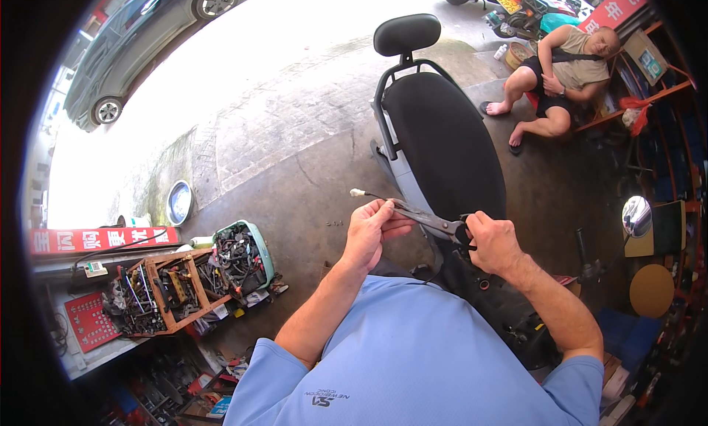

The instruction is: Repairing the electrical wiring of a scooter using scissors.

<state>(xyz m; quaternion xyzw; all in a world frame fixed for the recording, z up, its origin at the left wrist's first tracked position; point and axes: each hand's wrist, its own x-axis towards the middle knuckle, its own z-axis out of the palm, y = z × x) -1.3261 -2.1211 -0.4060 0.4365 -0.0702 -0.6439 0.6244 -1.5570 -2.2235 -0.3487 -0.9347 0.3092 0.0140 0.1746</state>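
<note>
My left hand (371,233) pinches a thin dark cable between thumb and fingers. A small white plug (357,193) sticks out at the cable's left end. In my right hand (493,243) is a pair of scissors (436,222) with dark handles, my fingers closed round them. Their blades point left and reach the cable at my left fingertips; whether they are parted there is too small to tell. Just beyond both hands stands a scooter with a long black seat (446,134) and a padded backrest (407,34).
At left, a bench holds a wooden tool tray (164,297), a green bin of parts (259,256) and a red board (91,322). A blue basin (179,202) stands beyond. At far right, a person (571,64) sits beside orange shelving (638,105). A car (140,46) stands outside.
</note>
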